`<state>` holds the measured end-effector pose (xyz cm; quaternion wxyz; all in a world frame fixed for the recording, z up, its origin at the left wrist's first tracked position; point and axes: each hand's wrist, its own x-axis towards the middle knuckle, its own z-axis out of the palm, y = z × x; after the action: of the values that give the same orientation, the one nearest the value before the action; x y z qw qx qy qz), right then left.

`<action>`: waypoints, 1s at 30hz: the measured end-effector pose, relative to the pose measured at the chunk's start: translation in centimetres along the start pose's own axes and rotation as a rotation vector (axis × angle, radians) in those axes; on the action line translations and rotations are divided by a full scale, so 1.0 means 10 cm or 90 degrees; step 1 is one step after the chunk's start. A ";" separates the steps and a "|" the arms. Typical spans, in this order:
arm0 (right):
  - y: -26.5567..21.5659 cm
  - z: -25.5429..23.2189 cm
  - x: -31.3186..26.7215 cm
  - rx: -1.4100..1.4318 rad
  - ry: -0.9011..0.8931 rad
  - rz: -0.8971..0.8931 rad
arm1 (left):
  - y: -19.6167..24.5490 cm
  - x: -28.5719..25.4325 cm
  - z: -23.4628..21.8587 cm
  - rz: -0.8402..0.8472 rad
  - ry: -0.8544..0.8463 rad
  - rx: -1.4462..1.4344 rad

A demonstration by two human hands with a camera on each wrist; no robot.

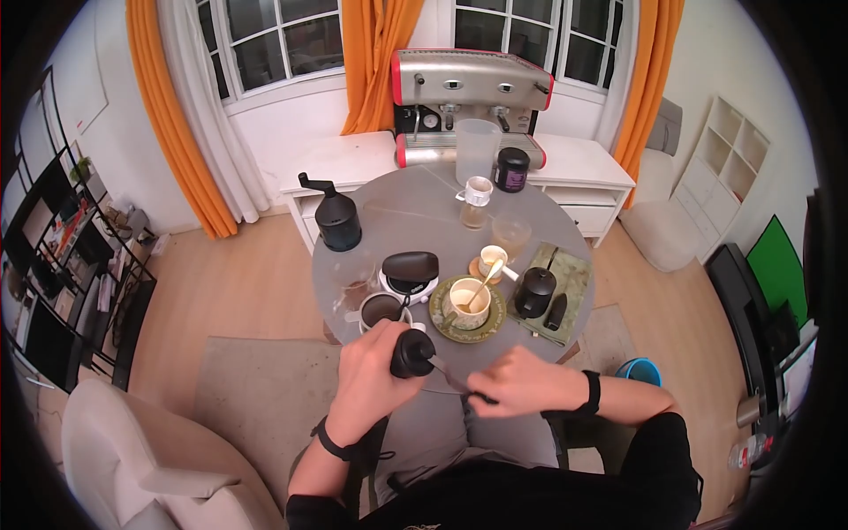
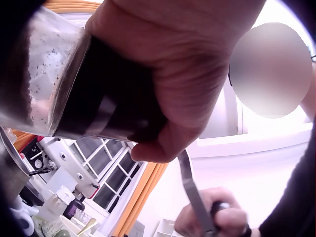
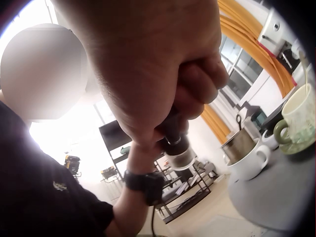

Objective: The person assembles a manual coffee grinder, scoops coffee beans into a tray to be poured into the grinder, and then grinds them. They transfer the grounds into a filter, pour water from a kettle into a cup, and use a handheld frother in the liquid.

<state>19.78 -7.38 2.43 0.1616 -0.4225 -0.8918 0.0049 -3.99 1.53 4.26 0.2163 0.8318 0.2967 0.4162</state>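
My left hand (image 1: 369,375) grips the black body of a manual coffee grinder (image 1: 412,355), held tilted over the near edge of the table. In the left wrist view, its clear chamber (image 2: 52,69) has dark specks inside the wall. A flat metal crank arm (image 2: 193,190) runs from the grinder to my right hand (image 1: 523,382), whose fingers are curled round the dark crank knob (image 3: 171,129). Just beyond the grinder stands a white cup (image 3: 251,164) with a metal cylinder (image 3: 241,144) in it. A patterned cup (image 1: 468,300) holding a gold spoon (image 1: 485,281) sits on a green saucer (image 1: 442,325).
A black kettle-like pot (image 1: 534,293) stands on a green cloth (image 1: 572,281) at right. Behind are a larger crank-topped grinder (image 1: 337,219), a glass server (image 1: 474,215), a black jar (image 1: 511,170) and an espresso machine (image 1: 477,79). An armchair (image 1: 150,442) is at left.
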 end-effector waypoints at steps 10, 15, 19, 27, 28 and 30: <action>-0.65 -0.14 0.29 0.112 0.069 -0.220 | -0.12 -0.12 0.46 0.068 -0.148 0.039; -0.44 -0.33 0.56 0.070 0.147 -0.154 | -0.22 -0.36 0.70 0.151 -0.162 -0.361; -0.08 -0.53 0.64 -0.021 0.167 0.039 | -0.05 -0.35 0.74 0.154 -0.270 -0.038; 0.47 -0.29 0.40 -0.066 0.230 0.202 | 0.14 -0.14 0.32 0.132 -0.208 -0.032; 0.47 -0.27 0.36 -0.063 0.216 0.237 | 0.13 -0.13 0.29 0.127 -0.191 -0.030; 0.48 -0.23 0.29 -0.065 0.197 0.249 | 0.14 -0.10 0.24 0.120 -0.166 -0.035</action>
<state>22.31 -2.44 4.70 0.2706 -0.5906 -0.7567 -0.0735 -2.06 -0.41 3.25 0.2357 0.8966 0.1751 0.3315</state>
